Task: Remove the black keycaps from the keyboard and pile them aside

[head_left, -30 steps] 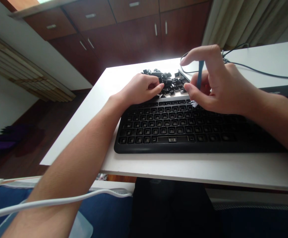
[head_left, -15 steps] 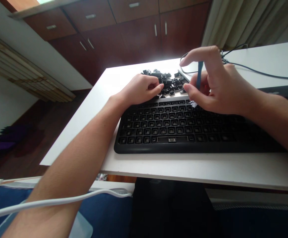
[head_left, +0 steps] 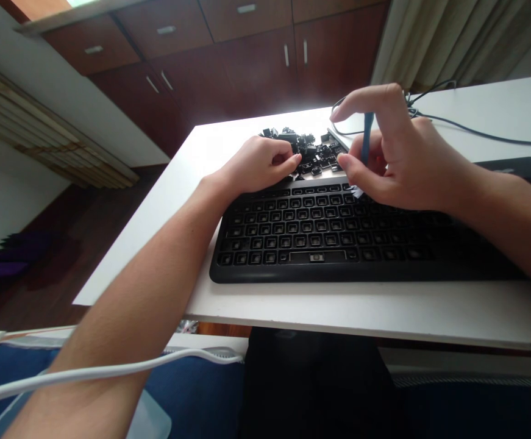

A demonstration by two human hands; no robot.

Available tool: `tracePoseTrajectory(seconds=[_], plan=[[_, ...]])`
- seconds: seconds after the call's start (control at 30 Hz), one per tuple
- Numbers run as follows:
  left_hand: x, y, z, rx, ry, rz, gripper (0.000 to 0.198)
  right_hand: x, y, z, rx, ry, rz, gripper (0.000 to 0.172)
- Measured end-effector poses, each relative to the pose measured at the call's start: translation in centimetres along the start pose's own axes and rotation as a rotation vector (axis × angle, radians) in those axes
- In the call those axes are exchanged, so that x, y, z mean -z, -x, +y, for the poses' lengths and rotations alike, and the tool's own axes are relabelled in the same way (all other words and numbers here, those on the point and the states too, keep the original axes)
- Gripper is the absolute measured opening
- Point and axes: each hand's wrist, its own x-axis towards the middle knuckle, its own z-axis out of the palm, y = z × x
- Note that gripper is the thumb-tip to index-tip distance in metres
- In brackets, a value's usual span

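A black keyboard [head_left: 292, 271] lies on the white table with its keycaps off and rows of square key sockets showing. My right hand [head_left: 397, 152] is over its back middle, thumb and fingers closed round a small brush [head_left: 368, 137] with a blue handle. White bristles poke out below the thumb, down at the upper key rows. Loosely curled, my left hand [head_left: 263, 161] rests at the keyboard's back left edge; whether anything is inside its fingers is hidden. Just behind both hands is a pile of loose black keycaps [head_left: 313, 152].
Thin dark cables [head_left: 484, 129] run over the table [head_left: 146, 210] at the back right. A white cord [head_left: 110, 370] crosses in front of my left forearm. Beyond the table stand wooden cabinets [head_left: 242, 79]. Blue cushioned seats [head_left: 196, 396] are below the near edge.
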Motion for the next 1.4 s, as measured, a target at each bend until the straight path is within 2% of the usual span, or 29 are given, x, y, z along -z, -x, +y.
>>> tracePoseTrajectory(seconds=[0.33,0.97,1.4], plan=[[-0.08,-0.04,-0.13,0.007,-0.012,0.007,0.036,-0.05,0.09,0.09,0.018,-0.019,0.012,0.05],[0.02,-0.06,-0.06,0.008,-0.011,-0.01,0.037,0.06,0.01,0.0,-0.013,0.013,0.003,0.056],[-0.01,-0.05,0.01,0.016,-0.033,-0.008,0.037,-0.06,0.24,0.27,0.012,-0.01,0.013,0.052]])
